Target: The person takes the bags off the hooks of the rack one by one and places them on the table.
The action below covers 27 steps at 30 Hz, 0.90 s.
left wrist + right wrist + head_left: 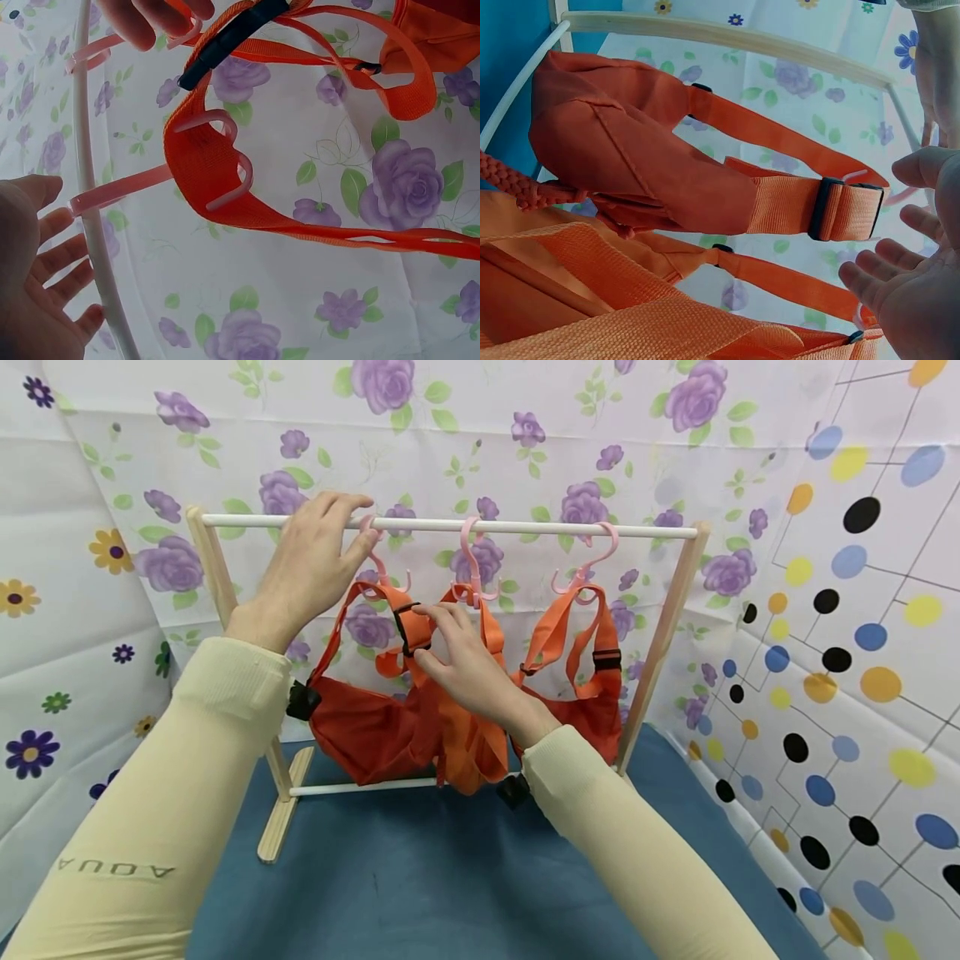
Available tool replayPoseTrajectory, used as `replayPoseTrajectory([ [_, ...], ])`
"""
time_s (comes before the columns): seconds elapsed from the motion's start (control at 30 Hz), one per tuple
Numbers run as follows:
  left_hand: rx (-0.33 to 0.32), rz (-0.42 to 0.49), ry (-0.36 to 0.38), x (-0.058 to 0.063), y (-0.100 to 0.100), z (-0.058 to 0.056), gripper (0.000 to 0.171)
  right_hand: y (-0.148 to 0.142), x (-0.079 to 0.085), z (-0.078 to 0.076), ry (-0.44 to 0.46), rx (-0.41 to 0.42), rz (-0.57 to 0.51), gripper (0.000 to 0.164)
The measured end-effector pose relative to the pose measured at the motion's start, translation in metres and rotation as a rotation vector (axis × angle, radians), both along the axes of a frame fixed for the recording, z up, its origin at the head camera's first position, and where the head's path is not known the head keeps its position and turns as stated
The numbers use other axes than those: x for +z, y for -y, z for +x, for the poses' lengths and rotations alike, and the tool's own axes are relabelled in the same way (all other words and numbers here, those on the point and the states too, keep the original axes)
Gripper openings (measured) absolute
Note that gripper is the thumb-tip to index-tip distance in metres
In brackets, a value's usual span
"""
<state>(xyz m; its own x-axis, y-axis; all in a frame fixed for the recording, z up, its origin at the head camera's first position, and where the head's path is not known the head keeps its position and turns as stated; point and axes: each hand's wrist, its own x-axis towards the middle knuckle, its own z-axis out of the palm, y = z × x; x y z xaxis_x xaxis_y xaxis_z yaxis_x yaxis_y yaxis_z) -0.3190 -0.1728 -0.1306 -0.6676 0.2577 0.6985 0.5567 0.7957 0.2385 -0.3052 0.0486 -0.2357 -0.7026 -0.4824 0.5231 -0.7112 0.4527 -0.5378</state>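
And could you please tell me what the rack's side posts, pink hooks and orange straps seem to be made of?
Side posts: likely bare wood, matt, judging by the pale straw colour. Pink hooks: probably moulded plastic, smooth and evenly coloured. Orange straps: woven webbing, perhaps nylon or polyester, matt, with ribbed weave.

Upside-down lettering (116, 867) on the left sleeve (161, 793) reads "AQUA".
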Motion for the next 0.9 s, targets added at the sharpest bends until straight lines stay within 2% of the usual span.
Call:
replayPoseTrajectory([
  [0.2, -0.023, -0.125, 0.035, 0.003, 0.005, -0.002, 0.049, 0.007, 0.003, -0.004, 0.021, -0.013, 0.010, 0.053],
  [0.37, -0.010, -0.201, 0.027, 0.004, 0.005, -0.003, 0.050, 0.009, 0.003, -0.008, 0.060, -0.027, -0.008, 0.055],
  [0.63, 0.013, -0.166, 0.018, 0.007, 0.002, -0.003, 0.045, 0.015, 0.003, -0.011, 0.040, -0.023, -0.022, 0.059],
  [0.9, 0.004, -0.132, 0.038, 0.008, 0.001, -0.007, 0.044, 0.023, -0.001, -0.016, 0.078, -0.091, -0.054, 0.064],
])
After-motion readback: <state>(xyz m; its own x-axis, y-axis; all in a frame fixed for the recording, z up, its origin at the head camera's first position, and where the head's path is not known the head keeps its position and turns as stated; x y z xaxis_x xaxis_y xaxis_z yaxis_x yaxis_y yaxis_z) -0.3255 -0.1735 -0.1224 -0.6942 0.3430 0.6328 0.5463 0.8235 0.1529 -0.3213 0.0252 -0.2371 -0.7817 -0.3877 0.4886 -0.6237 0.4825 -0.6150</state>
